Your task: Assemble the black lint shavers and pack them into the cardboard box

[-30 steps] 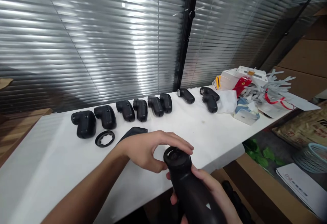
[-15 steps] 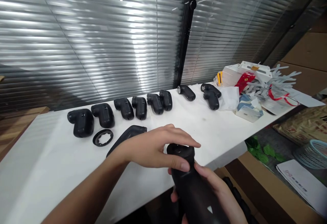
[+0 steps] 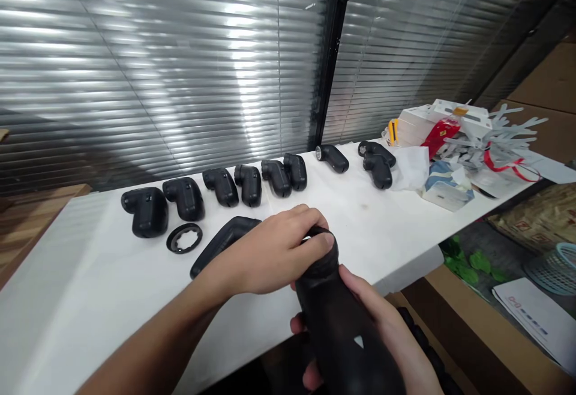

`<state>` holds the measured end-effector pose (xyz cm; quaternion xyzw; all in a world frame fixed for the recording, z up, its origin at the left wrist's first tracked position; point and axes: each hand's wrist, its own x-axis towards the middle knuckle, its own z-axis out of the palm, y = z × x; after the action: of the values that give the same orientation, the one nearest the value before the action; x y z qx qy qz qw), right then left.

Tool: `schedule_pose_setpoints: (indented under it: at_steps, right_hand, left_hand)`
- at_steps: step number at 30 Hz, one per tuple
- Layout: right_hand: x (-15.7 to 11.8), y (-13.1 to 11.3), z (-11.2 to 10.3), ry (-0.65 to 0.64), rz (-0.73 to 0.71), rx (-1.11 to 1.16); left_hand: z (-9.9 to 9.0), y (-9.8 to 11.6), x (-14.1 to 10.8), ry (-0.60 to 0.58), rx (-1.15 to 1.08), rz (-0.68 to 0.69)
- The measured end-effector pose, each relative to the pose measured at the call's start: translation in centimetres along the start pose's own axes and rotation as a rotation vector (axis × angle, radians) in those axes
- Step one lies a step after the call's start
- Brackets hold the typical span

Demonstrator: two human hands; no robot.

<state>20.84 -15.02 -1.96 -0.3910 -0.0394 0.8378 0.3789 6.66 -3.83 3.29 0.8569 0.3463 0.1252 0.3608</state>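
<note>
A large black angled handheld device (image 3: 346, 329), with a small pale triangle on its body, is held over the table's front edge. My right hand (image 3: 382, 317) wraps around that body from the right and beneath. My left hand (image 3: 279, 248) comes across from the left, its thumb and fingers closed on the device's round top end. Under my left wrist lies another black angled piece (image 3: 227, 236), partly covered. Beside it, flat on the table, is a black ring (image 3: 184, 239) with a notched inner edge.
Several similar black devices (image 3: 150, 212) stand in a row along the back of the white table (image 3: 112, 305). Packaging, a red wrapper (image 3: 441, 137) and a tissue box (image 3: 447, 188) crowd its right end. Below right is an open cardboard box (image 3: 486, 329) with black items inside.
My left hand's fingers, stretched over the device's top before, have curled down around it, and the thumb has moved up onto the rim. My right hand keeps its hold.
</note>
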Motion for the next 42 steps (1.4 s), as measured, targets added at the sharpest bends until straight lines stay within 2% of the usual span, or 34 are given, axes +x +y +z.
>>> schedule_pose_setpoints:
  at_steps: [5,10,20,27,31,36,42]
  right_hand:
    - [0.3,-0.1,0.1,-0.063,-0.013,0.003]
    - [0.4,0.0,0.4,-0.078,-0.013,0.04]
    - [0.8,0.5,0.6,-0.091,0.072,0.078]
    - [1.1,0.6,0.5,-0.165,0.003,0.088]
    - [0.9,0.6,1.0,-0.148,-0.063,0.082]
    - [0.8,0.5,1.9,-0.07,-0.117,0.068]
    - [0.9,0.5,1.6,-0.044,-0.102,0.08]
  left_hand:
    - [-0.7,-0.5,0.4,-0.061,-0.143,-0.037]
    - [-0.9,-0.7,0.6,-0.035,-0.158,-0.132]
    - [-1.4,-1.0,0.5,-0.033,-0.129,-0.189]
    - [-1.7,-1.2,0.3,-0.089,-0.102,-0.166]
    - [-1.7,-1.1,0.1,-0.032,-0.028,-0.199]
    - [-1.4,-0.3,-0.5,0.097,0.156,-0.21]
    - [-0.6,0.4,-0.9,0.164,0.402,-0.258]
